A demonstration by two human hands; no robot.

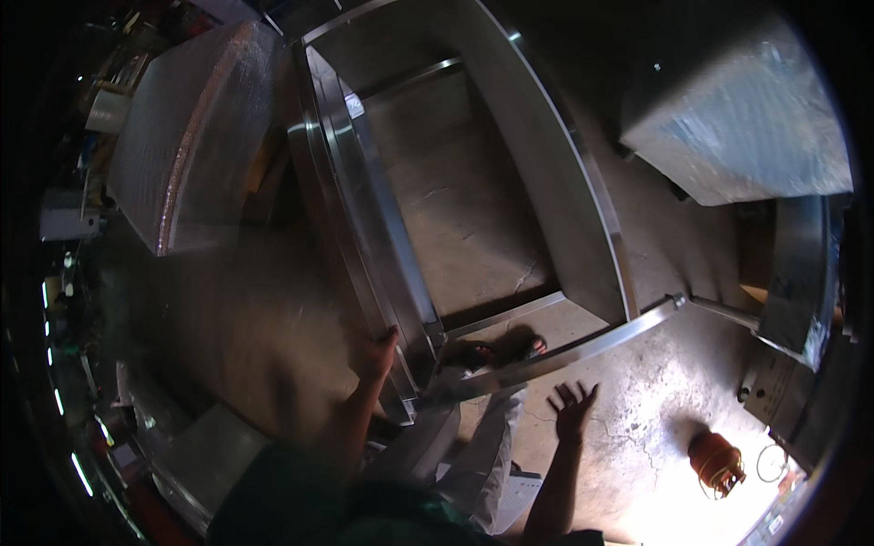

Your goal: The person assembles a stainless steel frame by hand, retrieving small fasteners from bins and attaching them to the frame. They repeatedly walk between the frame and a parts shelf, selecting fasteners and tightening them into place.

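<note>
A large metal frame (pixel 344 218) of long rails and side panels lies in front of me, with floor showing through its middle. My left hand (pixel 375 357) is closed on the outer edge of its left rail, near the close corner; the thumb shows on top, while some fingers are hidden. A shiny metal bar (pixel 583 353) crosses the near end and juts out to the right. Just below that bar, my right hand (pixel 574 417) hangs with its fingers spread, holding nothing. My feet are by the frame's near end.
Plastic-wrapped bulky items stand at the left (pixel 200 136) and far right (pixel 737 127). An orange-red cylinder (pixel 713 458) sits on the brightly lit floor at the lower right. Metal cabinet-like pieces (pixel 792 282) line the right side. A grey panel (pixel 214 455) lies at the lower left.
</note>
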